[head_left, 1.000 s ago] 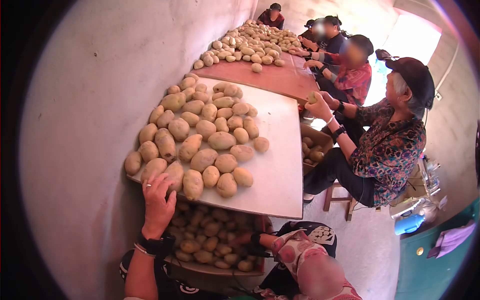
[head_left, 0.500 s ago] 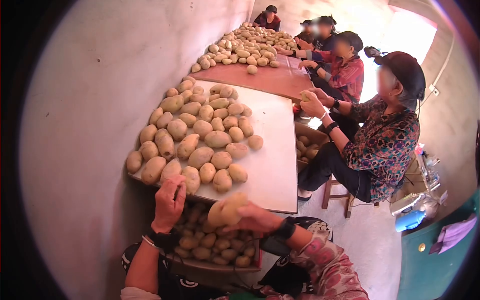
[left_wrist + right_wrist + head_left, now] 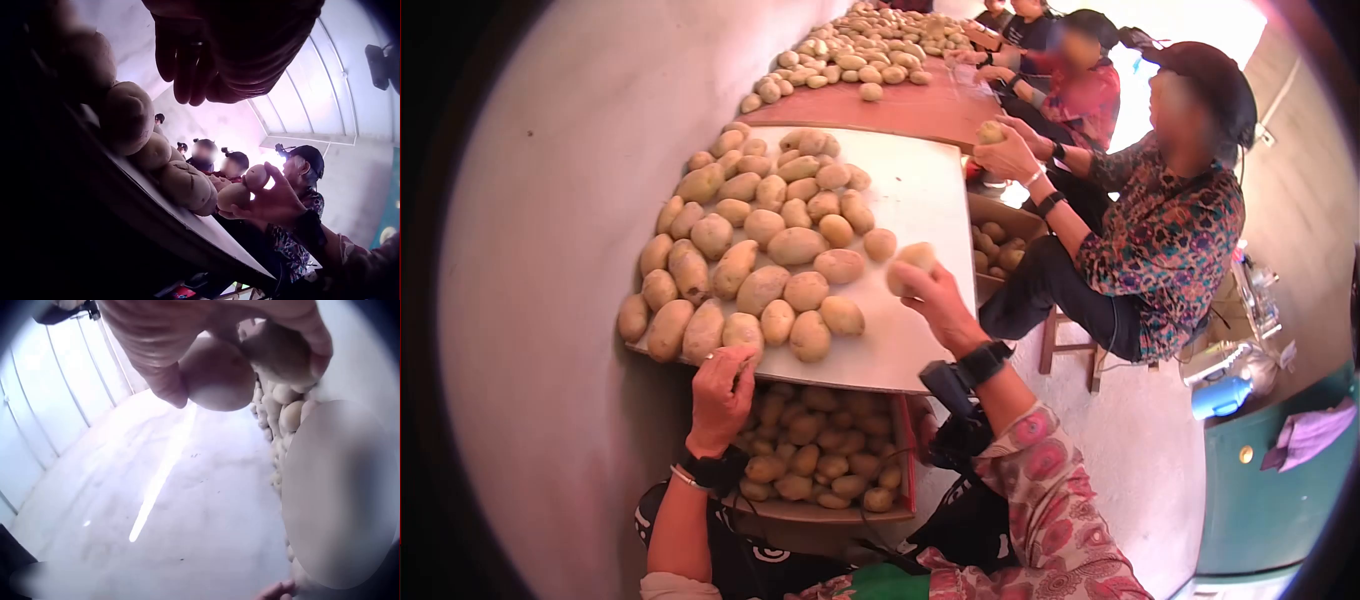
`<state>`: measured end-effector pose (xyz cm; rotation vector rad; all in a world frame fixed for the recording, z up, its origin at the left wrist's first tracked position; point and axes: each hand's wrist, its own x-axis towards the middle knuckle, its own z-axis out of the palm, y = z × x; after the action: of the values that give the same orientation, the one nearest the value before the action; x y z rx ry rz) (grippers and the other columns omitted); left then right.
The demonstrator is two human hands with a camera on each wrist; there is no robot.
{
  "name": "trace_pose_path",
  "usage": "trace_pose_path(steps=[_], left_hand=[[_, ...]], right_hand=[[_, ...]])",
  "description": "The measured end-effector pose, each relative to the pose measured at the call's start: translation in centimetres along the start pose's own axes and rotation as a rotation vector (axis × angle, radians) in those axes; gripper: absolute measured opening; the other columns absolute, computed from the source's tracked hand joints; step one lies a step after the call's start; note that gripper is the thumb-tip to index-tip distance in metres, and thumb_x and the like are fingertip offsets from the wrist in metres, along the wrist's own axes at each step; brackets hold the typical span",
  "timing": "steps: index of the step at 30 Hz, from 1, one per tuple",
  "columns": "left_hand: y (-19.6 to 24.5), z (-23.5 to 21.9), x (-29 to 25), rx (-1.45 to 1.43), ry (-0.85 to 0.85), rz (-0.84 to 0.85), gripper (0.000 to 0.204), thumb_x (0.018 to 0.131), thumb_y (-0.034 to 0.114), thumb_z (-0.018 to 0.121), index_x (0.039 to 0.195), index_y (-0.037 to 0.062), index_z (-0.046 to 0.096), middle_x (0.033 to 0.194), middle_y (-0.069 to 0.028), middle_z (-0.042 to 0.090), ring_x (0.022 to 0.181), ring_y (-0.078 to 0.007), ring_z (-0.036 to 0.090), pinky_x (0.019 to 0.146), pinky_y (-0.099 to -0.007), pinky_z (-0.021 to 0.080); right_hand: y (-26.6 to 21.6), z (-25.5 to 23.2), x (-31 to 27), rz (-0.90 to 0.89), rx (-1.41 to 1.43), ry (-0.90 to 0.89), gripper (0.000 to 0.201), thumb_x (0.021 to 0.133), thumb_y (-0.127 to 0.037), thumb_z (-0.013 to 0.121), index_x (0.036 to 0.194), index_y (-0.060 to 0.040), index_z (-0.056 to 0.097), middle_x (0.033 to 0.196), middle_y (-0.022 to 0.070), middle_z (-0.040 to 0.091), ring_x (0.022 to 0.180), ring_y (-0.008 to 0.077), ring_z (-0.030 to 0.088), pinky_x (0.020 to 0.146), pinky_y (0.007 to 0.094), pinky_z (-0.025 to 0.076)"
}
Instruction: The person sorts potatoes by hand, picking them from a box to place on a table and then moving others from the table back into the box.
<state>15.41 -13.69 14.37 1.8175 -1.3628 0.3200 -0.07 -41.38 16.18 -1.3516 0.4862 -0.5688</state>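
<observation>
My right hand is over the right part of the white tabletop. Two potatoes are in its grip: a pale one by the thumb and a darker one by the other fingers, both seen in the right wrist view. At the front left edge, my left hand has its fingertips right by a potato in the front row. Those fingers hang loosely bent in the left wrist view, with nothing in them. Many potatoes cover the left and middle of the white top.
Below the front edge stands a cardboard box of potatoes. A red table with a potato heap adjoins behind. At the right, a seated person holds a potato near another box. A wall borders the left.
My right hand has come up from the box with two potatoes and moved over the tabletop's right side. My left hand has drawn back slightly from the potatoes at the front edge.
</observation>
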Motion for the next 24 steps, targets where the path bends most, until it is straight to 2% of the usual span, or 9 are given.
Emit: trace_pose_path(steps=[4,8,9,11,15,19,21,23,24], left_hand=[[0.0,0.4,-0.1,-0.008,-0.008,-0.019,0.020,0.079,-0.003,0.059,0.098,0.0012,0.060,0.091,-0.0163,0.063,0.086,-0.0349,0.061,0.075,-0.0397,0.049],[-0.3,0.8,-0.4,-0.003,-0.047,-0.014,0.019,0.079,-0.002,0.059,0.098,0.0012,0.061,0.092,-0.0164,0.063,0.087,-0.0348,0.061,0.077,-0.0401,0.049],[-0.3,0.7,-0.5,-0.001,-0.045,-0.014,0.019,0.079,-0.002,0.059,0.098,0.0012,0.061,0.092,-0.0164,0.063,0.087,-0.0348,0.061,0.077,-0.0401,0.049],[0.0,0.7,-0.5,-0.005,-0.107,-0.037,0.019,0.078,-0.002,0.059,0.097,0.0012,0.060,0.093,-0.0168,0.063,0.089,-0.0348,0.061,0.078,-0.0402,0.049],[0.3,0.5,-0.3,0.008,-0.094,-0.063,0.019,0.078,-0.002,0.059,0.097,0.0012,0.060,0.093,-0.0167,0.063,0.088,-0.0350,0.060,0.078,-0.0403,0.049],[-0.1,0.4,-0.1,-0.015,-0.090,-0.048,0.019,0.078,-0.002,0.059,0.096,0.0014,0.060,0.092,-0.0165,0.063,0.087,-0.0346,0.060,0.077,-0.0408,0.048],[-0.2,0.5,-0.1,-0.019,-0.084,-0.051,0.019,0.078,-0.002,0.059,0.096,0.0016,0.060,0.092,-0.0164,0.063,0.087,-0.0346,0.060,0.077,-0.0409,0.048],[-0.3,0.6,0.0,-0.012,-0.080,-0.040,0.018,0.078,-0.002,0.059,0.096,0.0016,0.060,0.092,-0.0164,0.063,0.087,-0.0348,0.060,0.077,-0.0410,0.048],[-0.3,0.7,0.0,-0.013,-0.078,-0.020,0.018,0.079,-0.002,0.058,0.096,0.0017,0.060,0.092,-0.0165,0.063,0.086,-0.0350,0.060,0.076,-0.0412,0.048]], right_hand=[[2.4,1.5,1.1,-0.044,-0.178,-0.144,0.038,0.082,-0.032,0.067,0.106,-0.0034,0.061,0.096,0.0042,0.060,0.084,0.0121,0.055,0.077,0.0260,0.045],[6.4,2.7,2.7,-0.209,-0.317,-0.014,0.035,0.083,-0.029,0.066,0.098,0.0015,0.063,0.081,0.0008,0.060,0.070,0.0084,0.052,0.069,0.0241,0.046],[5.8,3.1,2.5,-0.210,-0.316,-0.016,0.035,0.083,-0.029,0.066,0.098,0.0015,0.063,0.081,0.0008,0.060,0.070,0.0084,0.052,0.069,0.0241,0.046],[3.5,3.7,1.4,-0.062,0.033,-0.070,0.033,0.085,-0.029,0.064,0.100,0.0003,0.063,0.084,0.0013,0.062,0.071,0.0091,0.054,0.069,0.0244,0.047],[2.9,3.7,1.3,-0.090,-0.035,-0.033,0.032,0.087,-0.029,0.064,0.102,-0.0008,0.062,0.088,0.0017,0.063,0.074,0.0094,0.056,0.070,0.0249,0.048],[1.7,2.4,1.5,-0.286,0.027,0.148,0.029,0.085,-0.025,0.068,0.100,-0.0013,0.059,0.090,0.0032,0.062,0.077,0.0088,0.056,0.068,0.0247,0.048],[1.4,0.7,1.6,-0.217,0.034,0.156,0.026,0.087,-0.018,0.065,0.105,-0.0021,0.056,0.098,0.0045,0.061,0.090,0.0140,0.061,0.077,0.0281,0.051],[0.6,0.2,0.9,-0.168,0.163,0.168,0.031,0.087,-0.018,0.065,0.112,-0.0049,0.051,0.101,0.0063,0.059,0.088,0.0168,0.063,0.073,0.0285,0.052],[0.0,0.2,0.4,-0.134,0.119,0.176,0.033,0.084,-0.019,0.067,0.110,-0.0038,0.051,0.093,0.0056,0.059,0.082,0.0139,0.061,0.067,0.0267,0.052]])
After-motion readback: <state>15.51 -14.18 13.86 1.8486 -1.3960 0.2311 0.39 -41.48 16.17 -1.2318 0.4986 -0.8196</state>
